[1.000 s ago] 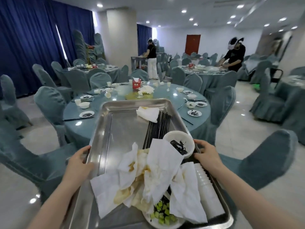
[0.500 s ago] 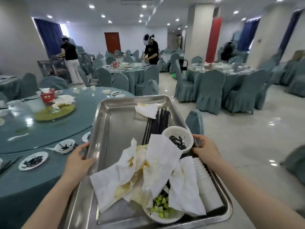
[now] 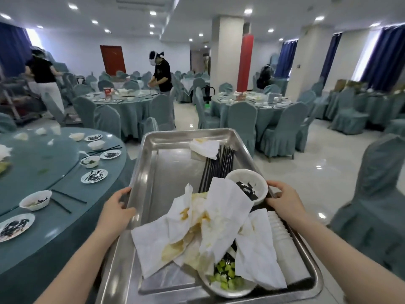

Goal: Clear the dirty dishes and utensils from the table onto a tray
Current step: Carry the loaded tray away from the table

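Swinging further right since a moment ago, the view now puts the round teal-clothed table [image 3: 65,194] off to the left, while the rectangular stainless-steel tray [image 3: 153,172] stays centred, carried level in front of the person. Left hand [image 3: 117,207] grips its left rim, right hand [image 3: 282,198] grips the right rim beside a white bowl [image 3: 247,183]. Crumpled stained white napkins [image 3: 197,222], black chopsticks [image 3: 219,165], a stack of white cups [image 3: 285,244] and a plate of green scraps [image 3: 225,277] lie in the tray. Dirty small plates [image 3: 94,176] remain on the table.
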{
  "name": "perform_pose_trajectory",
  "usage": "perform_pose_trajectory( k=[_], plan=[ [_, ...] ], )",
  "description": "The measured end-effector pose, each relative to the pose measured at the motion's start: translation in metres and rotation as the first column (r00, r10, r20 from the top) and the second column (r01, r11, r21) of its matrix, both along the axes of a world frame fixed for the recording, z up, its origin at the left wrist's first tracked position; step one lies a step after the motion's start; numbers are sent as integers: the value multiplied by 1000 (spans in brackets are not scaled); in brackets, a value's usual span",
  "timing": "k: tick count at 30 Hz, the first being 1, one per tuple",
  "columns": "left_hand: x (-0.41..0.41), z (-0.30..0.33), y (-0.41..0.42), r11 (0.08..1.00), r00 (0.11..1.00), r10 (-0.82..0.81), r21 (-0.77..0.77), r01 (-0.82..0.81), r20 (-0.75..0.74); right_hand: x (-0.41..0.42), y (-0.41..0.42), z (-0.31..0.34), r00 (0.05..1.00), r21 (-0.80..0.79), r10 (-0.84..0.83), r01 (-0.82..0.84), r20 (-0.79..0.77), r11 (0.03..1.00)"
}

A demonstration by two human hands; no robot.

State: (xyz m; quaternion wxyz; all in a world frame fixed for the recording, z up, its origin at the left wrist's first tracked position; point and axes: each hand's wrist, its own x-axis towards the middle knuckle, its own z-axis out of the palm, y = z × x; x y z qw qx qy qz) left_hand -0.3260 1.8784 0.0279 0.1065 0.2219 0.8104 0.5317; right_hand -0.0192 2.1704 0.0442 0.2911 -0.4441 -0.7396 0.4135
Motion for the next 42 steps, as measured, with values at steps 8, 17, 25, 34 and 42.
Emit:
perform_pose_trajectory(
  k=[8,17,25,34,42],
  plan=[
    [-55,-2,169,999,998,-42,-4,42,-54,-40,153,-9,1000,12,-17,17,-4,1000],
    [-116,12,362,992,991,-113,-69,109,-65,-87,326,-10,997,-22,-72,72,-31,997],
    [-162,-5,540,994,996,-61,-94,55,-62,-149,520,-15,1000,4,-25,25,2,1000],
    [-244,-14,677,984,988,150,-91,-153,-40,-290,710,-8,987,50,160,-162,30,986],
    [-407,-7,782,967,972,228,-103,-232,-47,-486,842,-15,967,60,243,-247,72,967]
  ],
)
